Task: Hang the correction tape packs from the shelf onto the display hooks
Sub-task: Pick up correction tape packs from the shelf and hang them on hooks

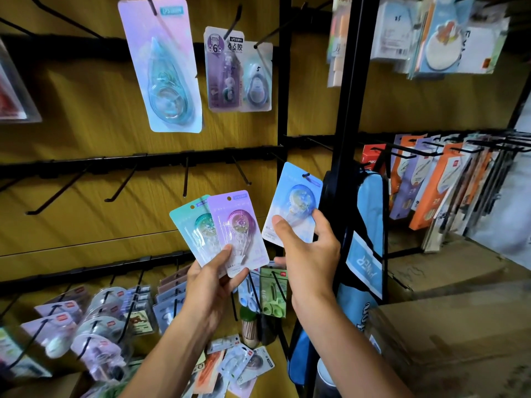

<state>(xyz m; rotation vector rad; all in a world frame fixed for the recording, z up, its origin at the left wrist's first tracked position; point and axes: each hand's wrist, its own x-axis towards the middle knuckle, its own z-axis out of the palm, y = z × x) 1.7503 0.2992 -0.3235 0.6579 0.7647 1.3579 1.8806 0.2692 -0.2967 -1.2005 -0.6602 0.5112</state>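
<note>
My left hand point(211, 280) pinches two correction tape packs fanned out: a teal pack point(192, 228) behind and a purple pack point(235, 225) in front. My right hand point(307, 248) grips a blue pack point(296, 196) by its lower half, tilted, with its hang hole at the top. The blue pack sits just right of the middle row of bare black display hooks point(240, 173). A large pastel pack point(162, 67) hangs on an upper hook. More loose packs point(241, 363) lie on the shelf below.
Two smaller packs point(238, 73) hang on upper hooks at centre. Full hooks of tape packs point(97, 320) fill the lower left row. A black upright post point(344, 110) and a blue bag point(365, 239) stand right of my hands. Cardboard boxes point(459, 334) lie lower right.
</note>
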